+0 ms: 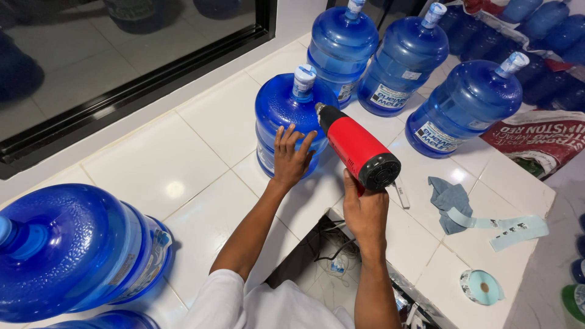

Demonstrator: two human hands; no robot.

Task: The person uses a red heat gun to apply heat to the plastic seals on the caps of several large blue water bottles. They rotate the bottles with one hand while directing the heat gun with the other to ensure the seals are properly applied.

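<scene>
My left hand (291,153) lies flat with spread fingers on the side of a big blue water jug (277,113) that stands upright on the white tiled counter (201,183). My right hand (364,210) grips the handle of a red and black heat gun (356,149). The gun's metal nozzle points at the jug's white and light-blue capped neck (303,81), close beside it.
Three more capped blue jugs (342,45) (405,58) (466,106) stand behind and to the right. A jug (79,247) lies at the near left. On the right are a blue-grey cloth (450,200), light-blue label strips (515,228) and a tape roll (481,286). A dark window runs along the back left.
</scene>
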